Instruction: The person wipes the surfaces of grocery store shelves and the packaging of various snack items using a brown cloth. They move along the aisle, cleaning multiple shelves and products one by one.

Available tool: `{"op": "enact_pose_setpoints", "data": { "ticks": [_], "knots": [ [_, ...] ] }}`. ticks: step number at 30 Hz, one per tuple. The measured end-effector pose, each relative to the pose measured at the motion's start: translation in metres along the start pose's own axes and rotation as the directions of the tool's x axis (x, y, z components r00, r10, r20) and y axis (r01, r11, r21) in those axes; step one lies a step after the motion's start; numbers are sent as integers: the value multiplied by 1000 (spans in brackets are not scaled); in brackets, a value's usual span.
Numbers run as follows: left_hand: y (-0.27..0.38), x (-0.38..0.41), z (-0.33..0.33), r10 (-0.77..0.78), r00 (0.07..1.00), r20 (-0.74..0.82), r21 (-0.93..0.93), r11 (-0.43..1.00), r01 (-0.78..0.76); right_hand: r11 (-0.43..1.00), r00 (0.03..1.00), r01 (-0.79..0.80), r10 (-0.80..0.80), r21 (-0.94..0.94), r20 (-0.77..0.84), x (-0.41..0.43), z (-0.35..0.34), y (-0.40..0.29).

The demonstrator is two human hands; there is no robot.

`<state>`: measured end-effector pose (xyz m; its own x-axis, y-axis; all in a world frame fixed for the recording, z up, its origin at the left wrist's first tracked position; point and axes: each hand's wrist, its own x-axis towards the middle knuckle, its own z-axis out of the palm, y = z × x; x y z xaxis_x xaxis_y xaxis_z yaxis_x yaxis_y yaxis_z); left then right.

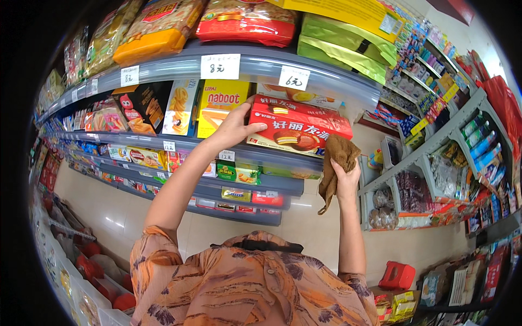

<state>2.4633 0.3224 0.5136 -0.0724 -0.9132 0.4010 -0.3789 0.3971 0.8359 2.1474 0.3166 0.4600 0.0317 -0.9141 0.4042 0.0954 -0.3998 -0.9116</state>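
Observation:
A red and white snack carton with pictures of chocolate pies (299, 126) sits tilted at the right end of a shelf. My left hand (240, 126) grips its left end, thumb on the front and fingers over the top corner. In my right hand (346, 177) is a bunched brown cloth (340, 163), which touches the carton's right end. Behind the carton stands another box (299, 95), mostly hidden. Left of my left hand is a yellow wafer box (222, 100).
Above runs a shelf edge (171, 69) with handwritten price cards, bearing bagged snacks (248, 24). Lower shelves hold more packets (238, 173). Grey racks of goods (420, 175) stand on the right. A red plastic stool (397, 275) is on the tiled floor (301, 216) at lower right.

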Motion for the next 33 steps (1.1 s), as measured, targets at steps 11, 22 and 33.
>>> {"op": "enact_pose_setpoints", "data": {
  "ticks": [11,22,33],
  "knots": [
    [-1,13,17,-39,999,25,651,759,13,998,998,-35,38,-45,50,10,-6,33],
    [-5,4,49,263,965,-12,950,305,-71,987,998,-22,32,-159,61,4,2,34],
    [16,-14,54,300,954,-16,862,487,-139,957,998,-19,34,-289,46,-10,6,4]
  ]
}}
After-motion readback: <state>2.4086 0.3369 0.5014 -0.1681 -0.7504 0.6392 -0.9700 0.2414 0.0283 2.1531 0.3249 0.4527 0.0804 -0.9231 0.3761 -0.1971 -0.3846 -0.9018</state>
